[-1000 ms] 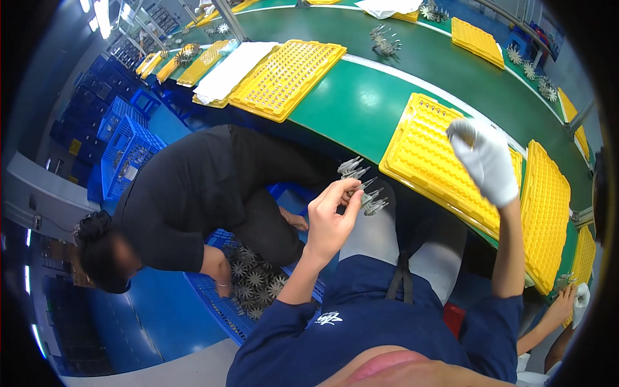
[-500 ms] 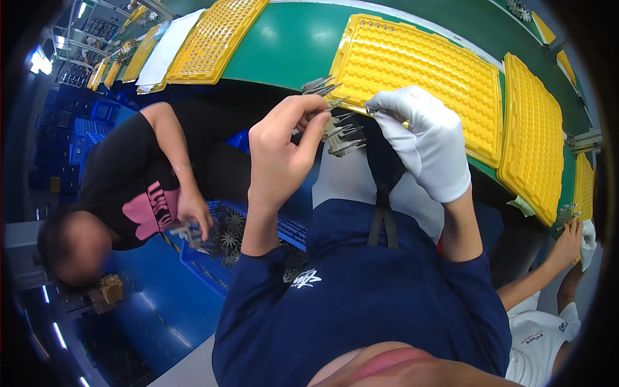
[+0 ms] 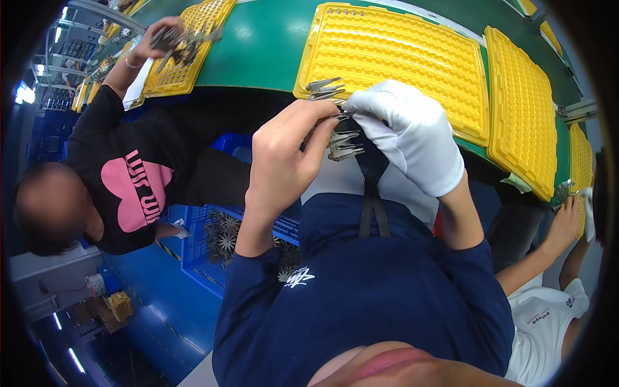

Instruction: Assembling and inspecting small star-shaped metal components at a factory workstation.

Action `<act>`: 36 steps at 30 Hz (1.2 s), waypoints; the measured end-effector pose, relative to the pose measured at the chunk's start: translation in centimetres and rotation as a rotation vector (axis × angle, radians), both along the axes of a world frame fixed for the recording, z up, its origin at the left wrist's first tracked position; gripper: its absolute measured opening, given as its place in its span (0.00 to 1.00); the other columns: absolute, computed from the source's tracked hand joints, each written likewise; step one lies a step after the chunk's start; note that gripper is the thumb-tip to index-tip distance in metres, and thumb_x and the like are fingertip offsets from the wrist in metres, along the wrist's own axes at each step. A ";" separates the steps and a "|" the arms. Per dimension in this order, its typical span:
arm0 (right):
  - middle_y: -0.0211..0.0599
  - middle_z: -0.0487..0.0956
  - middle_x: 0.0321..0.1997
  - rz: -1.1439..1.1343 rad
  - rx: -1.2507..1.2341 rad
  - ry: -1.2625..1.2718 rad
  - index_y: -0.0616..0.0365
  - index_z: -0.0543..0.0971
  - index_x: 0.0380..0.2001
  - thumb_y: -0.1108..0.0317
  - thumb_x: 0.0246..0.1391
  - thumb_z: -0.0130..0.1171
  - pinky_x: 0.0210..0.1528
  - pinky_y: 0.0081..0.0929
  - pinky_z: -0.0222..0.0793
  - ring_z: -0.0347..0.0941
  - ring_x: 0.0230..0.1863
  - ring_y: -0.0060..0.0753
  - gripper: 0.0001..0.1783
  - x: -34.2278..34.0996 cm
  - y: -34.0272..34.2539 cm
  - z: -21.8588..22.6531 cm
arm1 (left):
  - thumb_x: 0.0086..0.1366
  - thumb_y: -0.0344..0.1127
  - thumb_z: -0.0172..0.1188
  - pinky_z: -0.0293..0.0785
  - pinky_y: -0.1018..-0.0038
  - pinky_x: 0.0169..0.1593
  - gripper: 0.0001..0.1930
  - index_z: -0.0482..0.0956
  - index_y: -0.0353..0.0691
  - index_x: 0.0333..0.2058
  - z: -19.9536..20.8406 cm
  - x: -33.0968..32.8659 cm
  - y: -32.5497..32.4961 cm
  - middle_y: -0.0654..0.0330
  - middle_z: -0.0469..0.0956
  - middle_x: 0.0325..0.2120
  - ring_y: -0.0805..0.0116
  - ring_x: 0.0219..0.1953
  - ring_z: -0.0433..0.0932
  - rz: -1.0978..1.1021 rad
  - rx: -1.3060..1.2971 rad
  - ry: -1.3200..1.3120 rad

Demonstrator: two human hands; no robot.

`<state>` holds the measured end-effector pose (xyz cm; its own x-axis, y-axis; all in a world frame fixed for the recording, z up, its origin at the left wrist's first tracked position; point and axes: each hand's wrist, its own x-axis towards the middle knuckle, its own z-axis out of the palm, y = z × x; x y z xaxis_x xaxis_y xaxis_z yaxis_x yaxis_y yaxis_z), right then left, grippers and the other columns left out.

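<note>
My bare left hand (image 3: pixel 284 155) pinches a grey metal star-shaped part (image 3: pixel 344 152) between thumb and fingers. Its forked prongs stick out above and below my fingertips, and its middle is partly hidden by them. My right hand (image 3: pixel 409 138), in a white glove, is closed, with its fingertips touching a prong beside my left thumb. The small metal piece in that pinch is mostly covered by the glove. Just beyond both hands lies a yellow ridged tray (image 3: pixel 393 68) with several small metal pieces (image 3: pixel 345 12) in its far left corner.
Another yellow tray (image 3: pixel 525 109) overlaps the green bench's edge at right. A blue crate (image 3: pixel 193 248) of star-shaped metal parts stands at lower left. At left, a co-worker's raised hand (image 3: pixel 164 39) carries metal parts over a tray. Another person's hands (image 3: pixel 570 216) work at far right.
My right hand has moved left, bringing its fingertips against the metal part in my left hand. The co-worker at left has lifted metal parts from near the crate to above the bench.
</note>
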<state>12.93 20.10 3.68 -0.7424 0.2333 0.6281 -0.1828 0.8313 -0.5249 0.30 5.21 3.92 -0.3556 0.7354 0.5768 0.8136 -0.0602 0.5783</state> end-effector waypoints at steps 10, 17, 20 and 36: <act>0.41 0.80 0.32 0.041 0.109 -0.158 0.56 0.81 0.38 0.69 0.54 0.62 0.39 0.36 0.74 0.79 0.36 0.46 0.09 -0.6 1.4 -0.3 | 0.60 0.19 0.62 0.73 0.78 0.33 0.07 0.80 0.30 0.37 -1.7 0.1 0.0 0.57 0.81 0.28 0.72 0.27 0.78 -0.006 -0.046 -0.065; 0.48 0.83 0.44 -0.320 0.226 -0.411 0.57 0.80 0.47 0.67 0.62 0.56 0.51 0.37 0.74 0.79 0.45 0.51 0.12 -9.0 16.1 -0.3 | 0.56 0.19 0.68 0.71 0.83 0.34 0.15 0.74 0.30 0.40 -2.0 0.2 -2.7 0.59 0.75 0.37 0.80 0.30 0.71 -0.065 0.122 -0.649; 0.46 0.81 0.47 -0.237 0.337 -0.520 0.53 0.80 0.48 0.68 0.62 0.56 0.53 0.39 0.73 0.77 0.48 0.51 0.12 -12.2 21.1 -3.5 | 0.50 0.17 0.69 0.71 0.80 0.32 0.15 0.76 0.32 0.37 -3.0 -1.2 -3.3 0.57 0.76 0.35 0.76 0.27 0.72 -0.030 0.043 -0.331; 0.32 0.78 0.50 -0.154 0.604 -0.522 0.42 0.83 0.44 0.65 0.61 0.57 0.53 0.38 0.75 0.78 0.48 0.46 0.10 -16.6 21.7 -6.1 | 0.59 0.20 0.62 0.73 0.78 0.38 0.07 0.83 0.28 0.37 -1.3 -3.4 -5.2 0.48 0.78 0.49 0.72 0.36 0.79 0.180 -0.041 -0.258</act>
<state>-3.64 41.85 -2.44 -0.9616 0.0885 0.2596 0.1014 0.9942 0.0366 -3.06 0.06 2.60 -0.6128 0.6685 0.4215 0.6349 0.0989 0.7662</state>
